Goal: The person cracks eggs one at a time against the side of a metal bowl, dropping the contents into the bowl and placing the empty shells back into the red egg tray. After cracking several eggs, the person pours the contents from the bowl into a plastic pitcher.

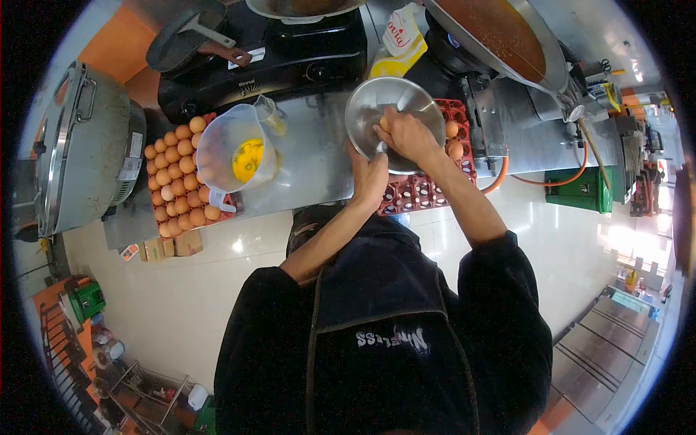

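Observation:
A steel mixing bowl [357, 109] stands near the counter's front edge, partly over a red egg tray [406, 199]. My left hand [370, 176] grips the bowl's near rim, its thumb on the inner side. Inside the bowl's opening, my right hand [412, 136] is closed around a brown egg [386, 124]. The bowl's bottom is mostly hidden by my hands. To the left is a clear plastic measuring jug [210, 156] with several yellow yolks [248, 161] in it. Beside the jug, another tray holds several brown eggs [172, 154]. Two eggs [454, 150] sit in the right tray.
A black gas stove [290, 72] stands behind the jug, with a pan [188, 40] on it. A wide wok of brown sauce [500, 36] is over a burner at the right. A yellow-and-white pouch [401, 42], a small clear cup [270, 116] and a large pot [94, 145] stand around.

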Motion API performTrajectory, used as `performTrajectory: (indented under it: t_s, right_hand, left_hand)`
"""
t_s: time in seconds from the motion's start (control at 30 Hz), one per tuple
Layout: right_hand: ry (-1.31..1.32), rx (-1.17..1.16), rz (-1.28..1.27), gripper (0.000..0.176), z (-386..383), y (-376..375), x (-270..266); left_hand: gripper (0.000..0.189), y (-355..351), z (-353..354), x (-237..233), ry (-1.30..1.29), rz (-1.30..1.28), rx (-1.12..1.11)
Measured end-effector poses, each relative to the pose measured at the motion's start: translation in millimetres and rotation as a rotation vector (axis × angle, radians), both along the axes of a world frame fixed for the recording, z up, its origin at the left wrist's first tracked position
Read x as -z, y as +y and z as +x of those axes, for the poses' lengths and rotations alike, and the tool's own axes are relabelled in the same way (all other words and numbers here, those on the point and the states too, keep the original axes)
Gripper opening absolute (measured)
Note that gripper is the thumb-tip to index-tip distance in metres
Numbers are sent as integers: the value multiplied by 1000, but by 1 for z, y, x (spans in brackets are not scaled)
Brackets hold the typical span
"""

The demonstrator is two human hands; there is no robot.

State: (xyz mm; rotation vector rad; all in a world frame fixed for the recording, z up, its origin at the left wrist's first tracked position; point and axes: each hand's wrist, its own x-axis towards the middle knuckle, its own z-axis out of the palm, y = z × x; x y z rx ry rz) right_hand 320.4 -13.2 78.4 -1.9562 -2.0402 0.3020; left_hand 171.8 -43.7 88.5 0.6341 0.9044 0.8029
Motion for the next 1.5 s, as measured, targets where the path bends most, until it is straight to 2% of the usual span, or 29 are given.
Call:
performTrajectory:
  t_s: [0.07,0.1,0.17,0.43,0.67,0.77,0.83,1.07,1.17,1.23,1.3,1.37,1.5]
  right_hand:
    - [-39,30,-37,39,-1,1,1]
    - [-39,30,-37,39,-1,1,2]
    - [-33,50,-79,39,-1,3,5]
    - [-121,58,-103,42,-7,4,2]
    - [-88,74,-146,42,-12,6,-3]
    - [-90,83,-153,43,-11,7,2]
    - [-97,85,-146,44,-11,6,3]
    - [-129,96,-159,52,-10,6,4]
    - [-84,124,-161,56,-10,3,-14]
    - [-104,127,-152,55,-4,7,-22]
    - [-126,135,-142,55,4,8,-31]
    - [-137,43,138,51,10,8,-42]
    - [-130,147,-11,49,7,8,-88]
  left_hand:
    - [77,0,2,11,-14,-31,-5]
    - [76,1,6,36,34,54,-30]
    - [75,1,8,48,81,138,-55]
    - [76,0,4,31,65,65,-56]
    - [77,-1,10,53,122,121,-76]
    - [78,-1,6,43,111,139,-49]
    - [79,-2,1,12,-1,10,8]
    - [81,-2,6,34,-19,0,-6]
    - [82,-1,9,49,12,66,-26]
    - [82,-1,6,32,-6,-62,-27]
    - [82,0,5,29,-17,-67,-26]
    - [83,0,5,30,-30,-71,-23]
    - [82,0,5,34,-58,-36,-19]
